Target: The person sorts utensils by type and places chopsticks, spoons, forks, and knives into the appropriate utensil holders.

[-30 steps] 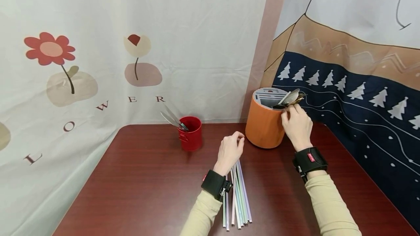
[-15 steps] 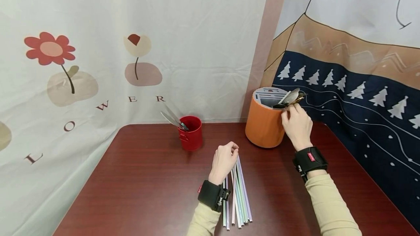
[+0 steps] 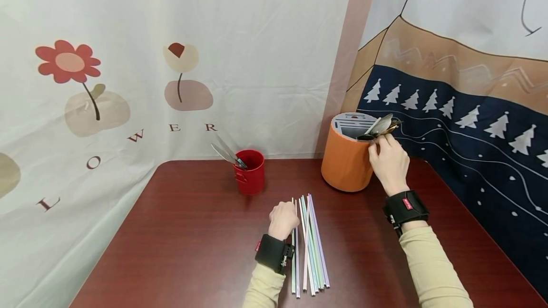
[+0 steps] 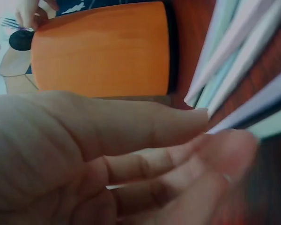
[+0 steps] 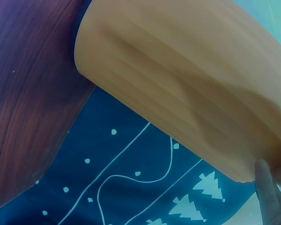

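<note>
My left hand (image 3: 283,220) is low over the table, at the left edge of a loose row of thin pastel straws (image 3: 314,251). In the left wrist view its index finger and thumb come close together at the tips, right at a lavender straw (image 4: 271,93) and a pale green one; whether they pinch them I cannot tell. My right hand (image 3: 390,163) grips the top rim of an orange cylindrical utensil holder (image 3: 347,165), just under several spoons (image 3: 381,126) leaning out. In the right wrist view, fingers (image 5: 267,192) touch the holder near its rim.
A red metal bucket (image 3: 249,175) stands left of the orange holder, with a few slim silver utensils (image 3: 227,153) leaning out to the left. The dark reddish table (image 3: 192,232) ends at the back against a printed cloth (image 3: 257,61).
My left hand has moved down and left, from beside the orange holder to the left straws, uncovering the straws' far ends. My right hand stays at the rim.
</note>
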The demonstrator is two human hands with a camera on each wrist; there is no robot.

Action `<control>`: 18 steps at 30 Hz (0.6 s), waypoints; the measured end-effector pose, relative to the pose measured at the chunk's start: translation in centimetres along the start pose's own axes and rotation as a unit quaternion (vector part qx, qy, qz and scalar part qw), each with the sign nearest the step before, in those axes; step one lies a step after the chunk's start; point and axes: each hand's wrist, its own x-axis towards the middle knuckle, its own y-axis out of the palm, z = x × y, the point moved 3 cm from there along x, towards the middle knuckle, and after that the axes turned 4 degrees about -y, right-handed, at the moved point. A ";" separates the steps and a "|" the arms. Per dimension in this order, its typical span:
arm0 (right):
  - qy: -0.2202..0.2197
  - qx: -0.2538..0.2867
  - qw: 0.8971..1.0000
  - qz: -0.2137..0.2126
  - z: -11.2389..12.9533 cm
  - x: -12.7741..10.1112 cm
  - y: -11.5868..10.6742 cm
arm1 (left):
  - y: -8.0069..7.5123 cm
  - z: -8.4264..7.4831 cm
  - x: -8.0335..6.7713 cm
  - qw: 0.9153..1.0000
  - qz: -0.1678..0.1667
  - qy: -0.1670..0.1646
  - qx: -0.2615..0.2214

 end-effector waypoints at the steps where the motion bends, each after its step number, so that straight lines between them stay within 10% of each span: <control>1: 0.000 0.000 1.000 0.000 0.0 0.0 0.0 | 0.1 0.1 0.0 1.000 0.011 -0.012 0.009; 9: -0.003 -0.002 1.000 -0.002 0.0 0.1 0.0 | 0.9 0.2 0.3 0.993 0.081 -0.078 0.043; 18: -0.004 -0.004 1.000 -0.002 0.0 0.0 -0.2 | 1.7 0.0 0.5 0.991 0.071 -0.096 0.058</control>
